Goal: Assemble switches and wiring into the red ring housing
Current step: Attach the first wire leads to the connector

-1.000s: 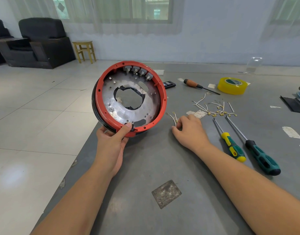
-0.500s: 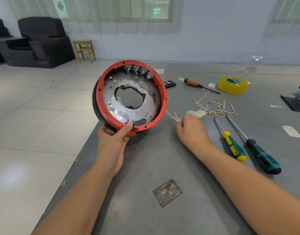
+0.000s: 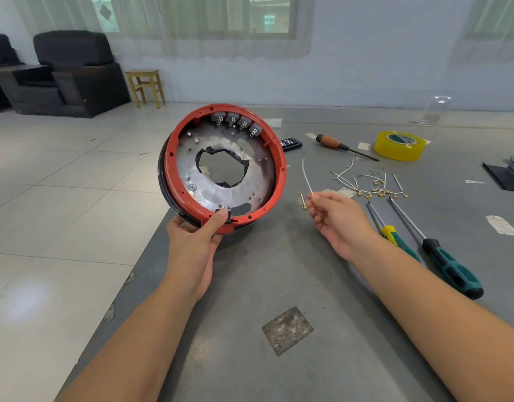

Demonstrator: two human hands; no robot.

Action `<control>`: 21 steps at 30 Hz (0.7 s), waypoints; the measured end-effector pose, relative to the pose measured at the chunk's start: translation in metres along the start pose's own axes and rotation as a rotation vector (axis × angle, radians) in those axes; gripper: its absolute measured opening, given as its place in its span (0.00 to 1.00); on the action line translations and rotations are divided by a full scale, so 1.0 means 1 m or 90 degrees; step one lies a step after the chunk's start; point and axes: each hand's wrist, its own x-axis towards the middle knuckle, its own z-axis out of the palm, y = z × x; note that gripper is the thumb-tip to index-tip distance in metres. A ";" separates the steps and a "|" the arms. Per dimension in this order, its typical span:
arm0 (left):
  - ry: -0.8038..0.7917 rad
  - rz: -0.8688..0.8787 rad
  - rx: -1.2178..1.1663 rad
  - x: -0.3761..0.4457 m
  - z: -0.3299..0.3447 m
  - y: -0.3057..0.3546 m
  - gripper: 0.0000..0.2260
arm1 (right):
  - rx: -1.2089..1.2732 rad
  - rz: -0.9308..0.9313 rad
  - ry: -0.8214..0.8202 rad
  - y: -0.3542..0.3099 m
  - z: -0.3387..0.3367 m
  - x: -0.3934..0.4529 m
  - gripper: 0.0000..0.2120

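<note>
Red ring housing [image 3: 280,181], yellow tape [image 3: 399,146]

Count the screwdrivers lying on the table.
3: wooden-handled screwdriver beside the yellow tape roll; yellow-handled screwdriver and green-handled screwdriver side by side past the right hand.

Makeshift workshop: screwdrivers [image 3: 450,268], tape roll [image 3: 399,145], armchair [image 3: 76,74]

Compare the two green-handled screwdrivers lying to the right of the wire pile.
The yellow-and-green screwdriver has a yellow collar on its handle; the black-and-green screwdriver has a black collar instead. The yellow-and-green one lies nearer the right hand, partly hidden by the forearm; the black-and-green one shows whole. Both lie flat on the grey table, metal shafts pointing towards the wire pile.
</note>
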 end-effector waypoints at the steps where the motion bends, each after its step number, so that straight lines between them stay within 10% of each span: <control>1: 0.001 0.001 0.002 0.000 0.000 0.000 0.31 | 0.051 0.028 -0.012 -0.004 0.001 -0.003 0.03; 21: -0.021 0.105 0.171 0.000 0.001 -0.014 0.43 | -0.091 0.029 -0.245 -0.030 0.079 -0.029 0.04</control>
